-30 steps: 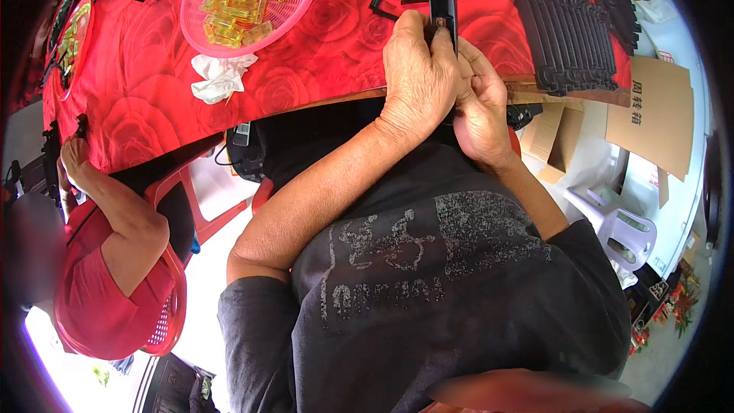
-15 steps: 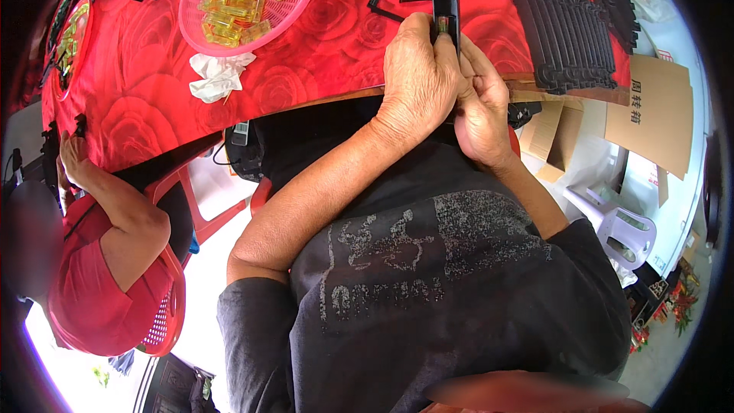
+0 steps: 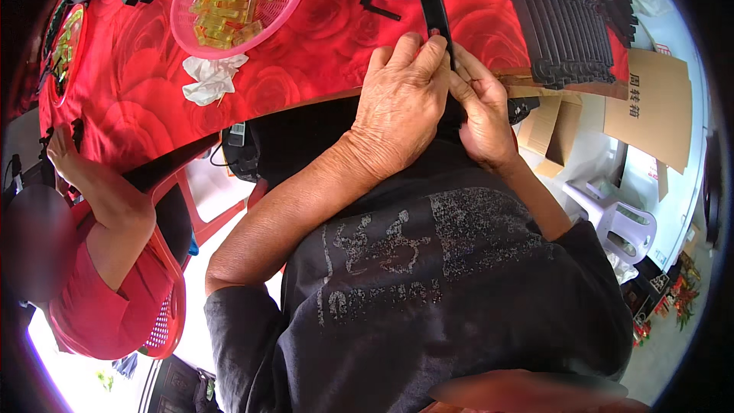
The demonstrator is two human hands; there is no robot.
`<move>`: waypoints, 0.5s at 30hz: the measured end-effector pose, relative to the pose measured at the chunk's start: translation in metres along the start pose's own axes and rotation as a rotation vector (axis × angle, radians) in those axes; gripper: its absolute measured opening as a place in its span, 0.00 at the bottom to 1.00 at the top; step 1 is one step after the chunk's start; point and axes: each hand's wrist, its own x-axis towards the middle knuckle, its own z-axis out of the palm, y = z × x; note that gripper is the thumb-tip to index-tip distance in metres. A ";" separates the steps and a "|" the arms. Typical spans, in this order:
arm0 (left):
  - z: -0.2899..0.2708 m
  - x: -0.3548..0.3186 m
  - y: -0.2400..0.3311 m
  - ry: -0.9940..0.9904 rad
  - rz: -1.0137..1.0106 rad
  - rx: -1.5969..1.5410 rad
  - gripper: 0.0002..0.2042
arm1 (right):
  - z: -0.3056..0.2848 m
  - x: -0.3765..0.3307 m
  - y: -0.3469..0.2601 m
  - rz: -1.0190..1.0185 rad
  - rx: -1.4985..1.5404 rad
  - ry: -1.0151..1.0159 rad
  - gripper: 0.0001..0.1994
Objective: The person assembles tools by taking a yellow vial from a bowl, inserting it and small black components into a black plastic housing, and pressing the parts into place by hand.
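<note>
A long, narrow black plastic part [image 3: 433, 9] with a channel along it stands out from my hands over the near edge of the table. My left hand [image 3: 399, 103] is closed on its lower stretch from the left, with curled fingers and the thumb side against it. My right hand [image 3: 488, 115] grips the same part from the right, its fingers bent behind and beside it. The part's lower end is hidden between my hands. Past its upper end lie several loose black strips and angled pieces [image 3: 378, 1] on the red cloth.
A pink basket [image 3: 297, 11] holds many clear yellow pieces [image 3: 229, 4]. Crumpled white tissue [image 3: 212, 79] lies near it. Ribbed black parts [image 3: 562, 27] are lined up at the right. A co-worker in red [image 3: 107, 291] sits at the left. Cardboard boxes [image 3: 648, 111] and a pale stool [image 3: 615, 222] stand right.
The black part has tilted, and its upper end has come lower into view. My left hand has shifted left and down, its fingers curling over the part. A yellowish piece seen in the channel before is now hidden.
</note>
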 end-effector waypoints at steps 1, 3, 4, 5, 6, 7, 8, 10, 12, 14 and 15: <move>-0.001 -0.001 0.001 -0.050 0.005 0.032 0.27 | -0.001 -0.001 0.000 0.000 -0.001 0.001 0.25; -0.001 -0.001 0.003 -0.061 0.003 0.057 0.26 | -0.002 -0.002 0.001 0.035 -0.025 0.020 0.24; -0.001 -0.001 0.005 -0.071 0.002 0.082 0.25 | -0.002 -0.002 0.001 0.036 -0.025 0.022 0.24; -0.001 -0.001 0.006 -0.071 0.003 0.081 0.25 | -0.001 -0.002 0.001 0.031 -0.013 0.030 0.24; -0.002 -0.001 0.007 -0.083 -0.006 0.085 0.24 | 0.000 -0.002 0.000 0.027 -0.001 0.038 0.24; -0.002 0.000 0.008 -0.094 -0.016 0.091 0.23 | 0.001 -0.001 0.001 0.027 0.000 0.038 0.24; -0.002 0.001 0.008 -0.094 -0.016 0.090 0.23 | 0.001 -0.001 0.001 0.021 0.009 0.037 0.24; -0.003 0.003 0.009 -0.135 -0.046 0.076 0.23 | 0.001 -0.001 0.001 0.017 0.020 0.036 0.24; -0.003 0.001 0.009 -0.138 -0.054 0.073 0.23 | 0.002 0.000 0.000 0.021 0.006 0.028 0.24; -0.004 0.001 0.009 -0.141 -0.057 0.066 0.24 | 0.002 0.000 -0.002 0.023 -0.003 0.023 0.25; -0.005 0.002 0.008 -0.146 -0.067 0.052 0.24 | 0.002 0.000 -0.002 0.025 -0.011 0.015 0.25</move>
